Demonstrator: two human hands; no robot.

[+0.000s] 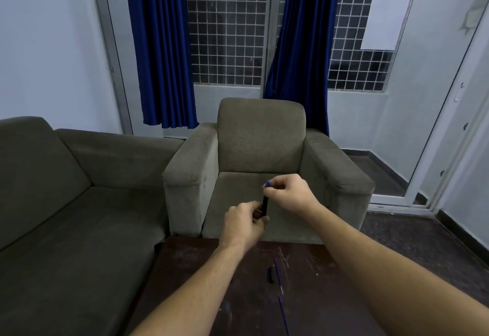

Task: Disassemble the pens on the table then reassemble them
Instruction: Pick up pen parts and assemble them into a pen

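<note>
two hands hold one pen upright above a dark table

i am holding a pen (265, 204) in front of me with both bare hands, raised above the far edge of a dark, scratched table (206, 296). my left hand (244, 223) is clenched around the pen's lower end, fingers curled over it so the bottom tip is hidden. my right hand (288, 193) is just above and to the right of that grip, pinching the pen's upper end between thumb and fingertips. a small blue tip shows past my right fingers. the dark barrel runs nearly upright between the two grips.

below my hands and nearer to me, loose pen parts lie on the table. a short black cap (270, 274) sits directly below the pen i hold. touching or just beside it on the right lies a thin blue refill (278, 276), slanted. a second thin blue refill (283, 314) lies closer to me, apart from the first.

beyond my hands stands a grey-brown armchair (260, 140). a matching sofa (66, 190) is to the left of my left hand. blue curtains (158, 44) hang by a grilled window behind the chair.
</note>
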